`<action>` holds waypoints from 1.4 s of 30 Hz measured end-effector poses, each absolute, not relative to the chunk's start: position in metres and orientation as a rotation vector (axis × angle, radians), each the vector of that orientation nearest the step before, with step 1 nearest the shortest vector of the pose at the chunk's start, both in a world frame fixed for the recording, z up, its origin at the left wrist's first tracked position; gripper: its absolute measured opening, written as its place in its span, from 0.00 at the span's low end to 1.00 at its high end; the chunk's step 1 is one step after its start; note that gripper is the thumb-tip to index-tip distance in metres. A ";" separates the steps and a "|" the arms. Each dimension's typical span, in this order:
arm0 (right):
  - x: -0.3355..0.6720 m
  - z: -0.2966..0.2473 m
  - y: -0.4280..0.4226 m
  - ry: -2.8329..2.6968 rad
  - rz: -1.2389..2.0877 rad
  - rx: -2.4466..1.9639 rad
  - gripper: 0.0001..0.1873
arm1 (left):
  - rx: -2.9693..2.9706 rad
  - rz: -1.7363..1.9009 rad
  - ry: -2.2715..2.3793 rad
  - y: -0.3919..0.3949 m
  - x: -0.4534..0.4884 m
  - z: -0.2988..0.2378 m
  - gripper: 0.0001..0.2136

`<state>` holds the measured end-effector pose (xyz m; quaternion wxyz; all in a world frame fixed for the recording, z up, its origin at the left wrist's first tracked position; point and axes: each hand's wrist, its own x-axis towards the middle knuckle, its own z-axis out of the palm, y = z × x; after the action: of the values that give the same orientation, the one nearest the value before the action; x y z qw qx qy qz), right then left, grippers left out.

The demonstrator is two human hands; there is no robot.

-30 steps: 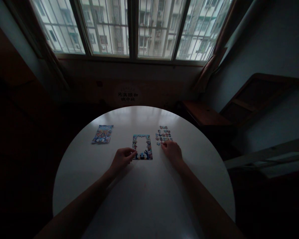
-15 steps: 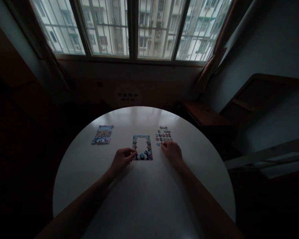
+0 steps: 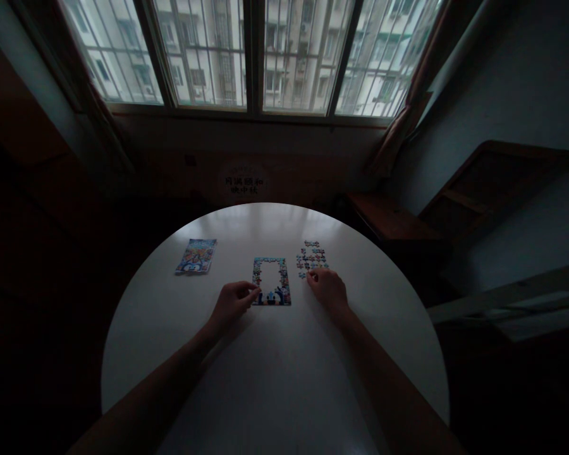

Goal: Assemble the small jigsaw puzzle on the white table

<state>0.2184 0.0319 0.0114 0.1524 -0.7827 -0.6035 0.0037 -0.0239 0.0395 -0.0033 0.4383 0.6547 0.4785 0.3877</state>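
A partly assembled jigsaw puzzle (image 3: 285,291) lies flat in the middle of the table, a colourful border around a bare white centre. Blue penguin-like shapes show along its near edge. My left hand (image 3: 236,303) is at its lower left side, thumb and fingers pinched over the border; what is between the fingertips is hidden. To the right of the puzzle lie several loose jigsaw pieces (image 3: 318,258), grouped close together. My right hand (image 3: 328,289) rests at the near side of this group, its fingers curled and closed at the pieces. Anything held in them is too small to make out.
A colourful printed picture sheet or packet (image 3: 196,256) lies on the left of the round white table (image 3: 275,366). Beyond the table are a barred window (image 3: 253,57) and a low wooden bench or stool (image 3: 393,218) at the right.
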 end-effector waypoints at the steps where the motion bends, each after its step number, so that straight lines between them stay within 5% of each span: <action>1: 0.218 0.012 0.032 -1.740 0.012 -2.247 0.13 | 1.632 0.968 1.189 0.039 -0.024 -0.003 0.15; 42: 0.218 0.017 0.030 -1.755 0.064 -2.302 0.15 | 1.639 0.952 1.191 0.039 -0.024 -0.004 0.15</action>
<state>0.2178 0.0297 0.0172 0.1230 -0.7890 -0.6015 0.0221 -0.0237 0.0387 -0.0041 0.4365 0.6588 0.4786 0.3826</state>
